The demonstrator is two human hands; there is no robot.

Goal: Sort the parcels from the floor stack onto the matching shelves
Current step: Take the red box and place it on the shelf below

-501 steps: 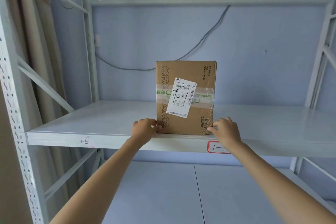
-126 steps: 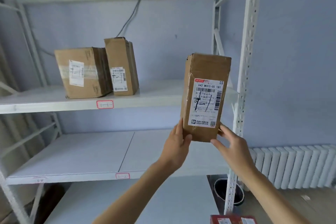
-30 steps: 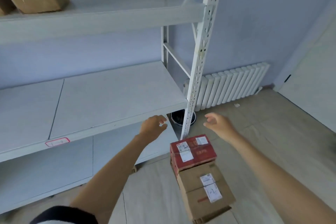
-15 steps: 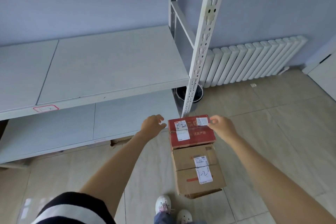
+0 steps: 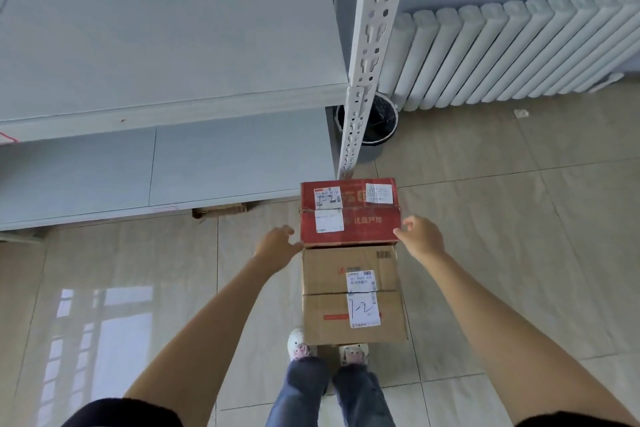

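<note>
Left hand [image 5: 278, 244] and right hand [image 5: 420, 236] flank the red parcel [image 5: 349, 213], fingers loosely curled at its near lower corners, touching but apparently not yet clamped, likely set to lift. Red parcel tops the brown box [image 5: 353, 295] on the floor [image 5: 502, 218], by the shelf post [image 5: 367, 55].

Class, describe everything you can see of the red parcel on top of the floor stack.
The red parcel is a cardboard box printed with pale characters, lying flat on top of a larger brown parcel on the tiled floor beside the shelf upright. It carries three white labels, two on its top and one on its near face; their print is too small to read. The left hand touches its lower left corner and the right hand its lower right corner.
</note>
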